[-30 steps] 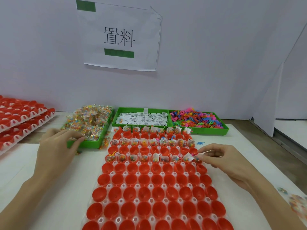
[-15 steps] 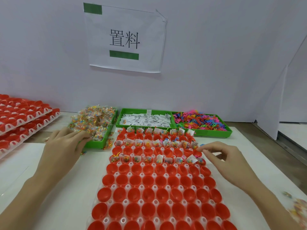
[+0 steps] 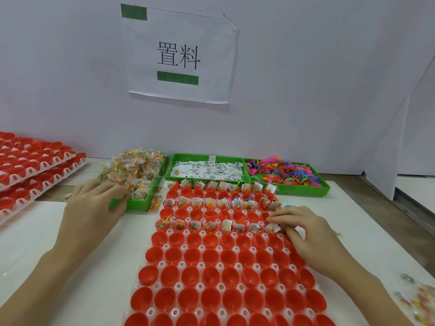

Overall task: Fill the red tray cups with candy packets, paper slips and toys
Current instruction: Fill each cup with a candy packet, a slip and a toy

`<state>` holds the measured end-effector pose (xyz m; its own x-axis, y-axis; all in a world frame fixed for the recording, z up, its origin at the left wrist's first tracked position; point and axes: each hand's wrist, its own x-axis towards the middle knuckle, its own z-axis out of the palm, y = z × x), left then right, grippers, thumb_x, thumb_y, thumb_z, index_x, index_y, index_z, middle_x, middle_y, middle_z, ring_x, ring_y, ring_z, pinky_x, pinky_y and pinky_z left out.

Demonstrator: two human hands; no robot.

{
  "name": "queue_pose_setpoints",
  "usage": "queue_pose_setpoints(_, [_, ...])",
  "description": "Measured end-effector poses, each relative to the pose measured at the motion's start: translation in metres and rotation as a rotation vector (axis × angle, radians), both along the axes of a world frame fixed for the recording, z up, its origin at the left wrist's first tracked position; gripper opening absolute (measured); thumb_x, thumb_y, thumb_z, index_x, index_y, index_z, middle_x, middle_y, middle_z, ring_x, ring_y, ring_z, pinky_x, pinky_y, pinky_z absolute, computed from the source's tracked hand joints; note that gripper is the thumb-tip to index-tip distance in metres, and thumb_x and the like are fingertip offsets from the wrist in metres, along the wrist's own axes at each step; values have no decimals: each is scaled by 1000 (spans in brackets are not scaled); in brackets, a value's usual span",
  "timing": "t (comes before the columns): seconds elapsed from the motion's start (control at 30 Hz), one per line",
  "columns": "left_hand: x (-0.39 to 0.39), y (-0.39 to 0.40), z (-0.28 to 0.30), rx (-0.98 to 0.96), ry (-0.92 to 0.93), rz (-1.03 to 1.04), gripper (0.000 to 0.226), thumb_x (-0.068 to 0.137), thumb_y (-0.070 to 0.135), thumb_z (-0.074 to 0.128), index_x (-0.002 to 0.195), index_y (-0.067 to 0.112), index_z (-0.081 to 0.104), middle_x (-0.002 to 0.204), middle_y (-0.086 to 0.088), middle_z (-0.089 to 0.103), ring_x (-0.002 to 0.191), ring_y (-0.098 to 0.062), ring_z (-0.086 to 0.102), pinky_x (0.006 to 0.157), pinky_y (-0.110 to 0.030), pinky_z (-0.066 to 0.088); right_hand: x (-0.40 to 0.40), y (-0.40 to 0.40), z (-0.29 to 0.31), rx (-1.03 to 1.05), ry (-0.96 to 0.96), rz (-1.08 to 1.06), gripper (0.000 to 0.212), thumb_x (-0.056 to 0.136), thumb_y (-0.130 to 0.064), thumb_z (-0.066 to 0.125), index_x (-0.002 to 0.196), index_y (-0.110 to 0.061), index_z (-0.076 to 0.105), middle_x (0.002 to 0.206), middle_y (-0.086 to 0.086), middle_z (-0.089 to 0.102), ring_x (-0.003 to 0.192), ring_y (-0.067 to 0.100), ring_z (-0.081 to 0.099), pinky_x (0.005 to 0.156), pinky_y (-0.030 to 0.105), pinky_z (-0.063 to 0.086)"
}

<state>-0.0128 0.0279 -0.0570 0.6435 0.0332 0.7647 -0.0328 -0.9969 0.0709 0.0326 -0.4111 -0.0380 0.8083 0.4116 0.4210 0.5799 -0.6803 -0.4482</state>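
Observation:
The red tray of cups (image 3: 211, 257) lies in front of me on the white table. Several cups in its far rows hold candy packets, paper slips and toys; the near rows hold nothing. My right hand (image 3: 306, 234) hovers over the right end of the nearest filled row, fingers spread and relaxed, touching the cups there. My left hand (image 3: 94, 208) reaches into the green bin of candy packets (image 3: 134, 170), its fingertips resting on packets at the near edge. Behind the tray stand a green bin of paper slips (image 3: 207, 170) and one of coloured toys (image 3: 282, 172).
Stacked red cup trays (image 3: 30, 165) sit at the far left. Loose candy packets (image 3: 419, 300) lie at the table's near right, and a few lie beside the candy bin (image 3: 155, 203). A white wall with a paper sign (image 3: 179, 55) closes the back.
My right hand has let go of the piece it pinched at the row's right end and spread its fingers over the cups. The left hand stays at the candy bin. The view has shifted slightly.

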Motion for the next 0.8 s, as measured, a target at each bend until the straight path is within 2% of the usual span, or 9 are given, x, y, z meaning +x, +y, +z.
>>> queue_pose_setpoints(0.07, [-1,-2,1,-98,22,-10,17,76,1,86,85,12,77,87,-4,76,82,-36,62,77,-48,45,-1,0,1,72,-6,-11,43,95,2,62,109,-34,79,108,-30,69,112,-4,55,92,5,39])
queue_pose_setpoints(0.13, [-2,-3,2,-195,19,-16,20,75,-1,86,86,13,77,85,-4,76,83,-34,61,76,-47,46,-2,-2,3,118,-21,-18,44,95,4,62,107,-35,79,112,-33,67,110,-1,58,89,7,42])
queue_pose_setpoints(0.2, [-2,-6,4,-250,11,-18,21,76,-2,84,86,13,75,84,-3,74,83,-32,60,75,-45,46,-3,-3,4,140,-32,-26,45,96,5,61,105,-35,79,107,-30,70,110,0,60,88,8,44])
queue_pose_setpoints(0.3, [-3,-8,6,-277,3,-37,22,80,-3,81,92,13,72,86,1,73,82,-29,60,77,-44,44,-3,-3,5,155,-32,-29,46,96,6,60,103,-35,79,107,-28,71,110,0,61,87,8,45])
queue_pose_setpoints(0.43, [-5,-12,7,-249,-34,-42,22,86,-3,75,104,10,73,91,-3,73,82,-31,61,80,-48,48,-5,-2,5,164,-18,-33,47,95,7,60,101,-35,79,106,-26,72,108,1,64,88,10,47])
queue_pose_setpoints(0.57, [-10,-23,18,-336,-119,-84,18,89,-3,73,101,10,69,90,-1,67,77,-23,56,76,-38,46,-4,-4,9,220,-53,-76,48,95,8,56,99,-34,79,103,-27,73,106,-3,64,89,8,47])
queue_pose_setpoints(0.7, [-20,-43,34,-497,-187,-263,11,90,13,74,99,15,68,89,5,68,79,-7,63,77,-22,50,-2,-7,15,310,-78,-161,44,97,6,55,100,-32,77,102,-23,74,104,-4,65,85,5,47])
queue_pose_setpoints(0.8, [-23,-59,39,-535,-159,-342,14,92,11,71,106,14,71,94,5,68,83,-8,68,81,-19,52,8,-5,20,260,-86,-199,36,98,2,56,102,-27,77,104,-18,73,100,-5,64,80,2,46])
